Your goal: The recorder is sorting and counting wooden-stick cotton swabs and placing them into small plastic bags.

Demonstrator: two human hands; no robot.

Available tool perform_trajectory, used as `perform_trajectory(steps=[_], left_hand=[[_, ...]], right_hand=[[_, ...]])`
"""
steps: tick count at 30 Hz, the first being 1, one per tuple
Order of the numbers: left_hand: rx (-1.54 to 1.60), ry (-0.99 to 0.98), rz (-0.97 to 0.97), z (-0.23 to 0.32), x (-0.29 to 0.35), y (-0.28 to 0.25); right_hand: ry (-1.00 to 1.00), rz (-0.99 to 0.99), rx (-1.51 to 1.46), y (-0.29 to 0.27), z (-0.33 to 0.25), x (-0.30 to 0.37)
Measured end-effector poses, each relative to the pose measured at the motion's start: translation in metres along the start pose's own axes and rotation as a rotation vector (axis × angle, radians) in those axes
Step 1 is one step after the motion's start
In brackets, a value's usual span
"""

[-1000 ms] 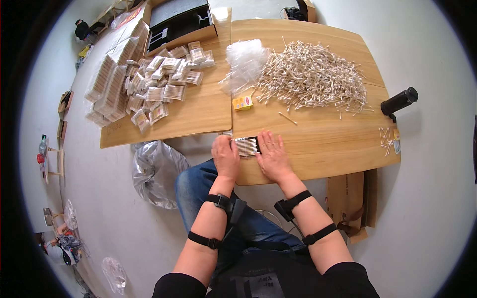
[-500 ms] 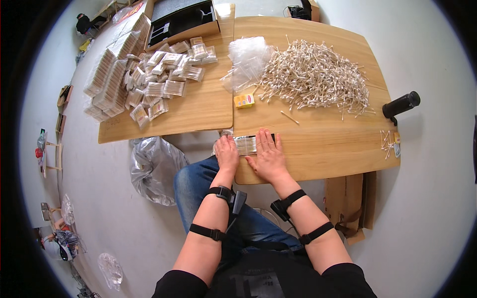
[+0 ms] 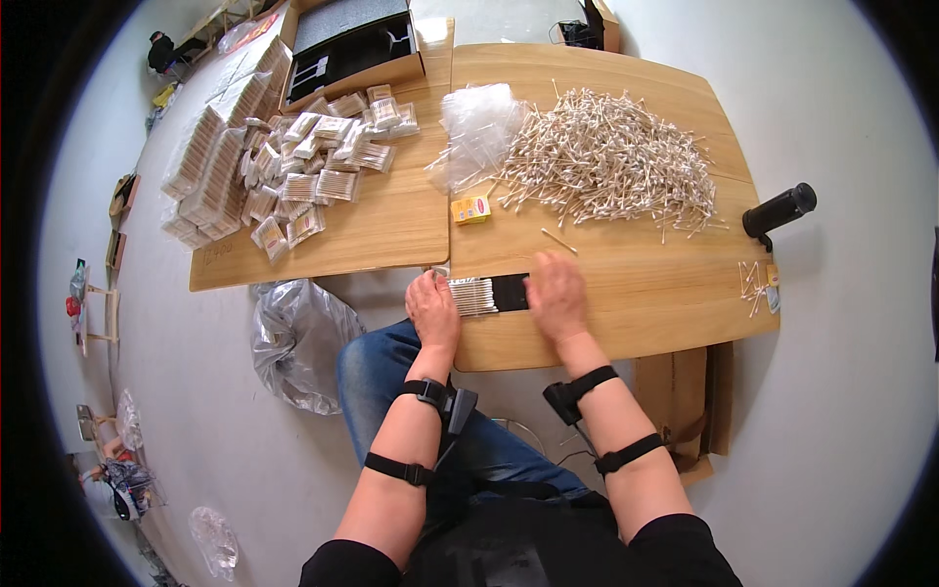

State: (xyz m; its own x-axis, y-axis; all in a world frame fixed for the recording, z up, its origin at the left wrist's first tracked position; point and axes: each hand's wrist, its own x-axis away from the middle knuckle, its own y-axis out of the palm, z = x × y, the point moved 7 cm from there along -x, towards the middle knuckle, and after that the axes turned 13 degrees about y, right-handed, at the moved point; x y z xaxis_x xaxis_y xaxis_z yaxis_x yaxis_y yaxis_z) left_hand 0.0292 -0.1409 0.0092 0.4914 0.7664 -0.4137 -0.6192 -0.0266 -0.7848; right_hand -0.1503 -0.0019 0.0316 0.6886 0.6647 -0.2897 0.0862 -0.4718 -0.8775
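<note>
A row of cotton swabs [image 3: 473,296] lies side by side at the near left corner of the right-hand table. Curled over its left end are the fingers of my left hand [image 3: 433,307], closed on the swabs; a shiny bit of clear film [image 3: 440,271] shows by the fingertips. To the right of the row, a flat black piece [image 3: 510,293] lies bare. My right hand [image 3: 558,295] is beside its right edge, smeared by motion, so its fingers are unclear. One loose cotton swab [image 3: 559,241] lies just beyond that hand.
Farther back are a big heap of cotton swabs [image 3: 611,161], clear bags [image 3: 479,127] and a small yellow box [image 3: 470,209]. Filled swab packets [image 3: 318,186] cover part of the left table [image 3: 391,235]. A black cylinder [image 3: 780,209] stands at the right edge. A silvery plastic bag [image 3: 303,342] sits below.
My right hand has lifted off the row and moved right, uncovering the black piece. My left hand has moved slightly left and its fingers are more curled. The whole view has shifted a little.
</note>
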Motion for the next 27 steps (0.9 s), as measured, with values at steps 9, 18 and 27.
perform_trajectory(steps=[9,18,27], left_hand=[[0.174,0.509,-0.079,0.109,0.016,0.007],[0.112,0.59,-0.23,0.138,0.035,0.037],[0.117,0.618,-0.325,0.143,0.035,0.043]], right_hand=[[0.178,0.045,-0.079,-0.017,0.054,-0.046],[0.019,-0.086,-0.203,-0.034,0.05,-0.01],[0.084,0.016,-0.181,-0.022,0.038,-0.068]])
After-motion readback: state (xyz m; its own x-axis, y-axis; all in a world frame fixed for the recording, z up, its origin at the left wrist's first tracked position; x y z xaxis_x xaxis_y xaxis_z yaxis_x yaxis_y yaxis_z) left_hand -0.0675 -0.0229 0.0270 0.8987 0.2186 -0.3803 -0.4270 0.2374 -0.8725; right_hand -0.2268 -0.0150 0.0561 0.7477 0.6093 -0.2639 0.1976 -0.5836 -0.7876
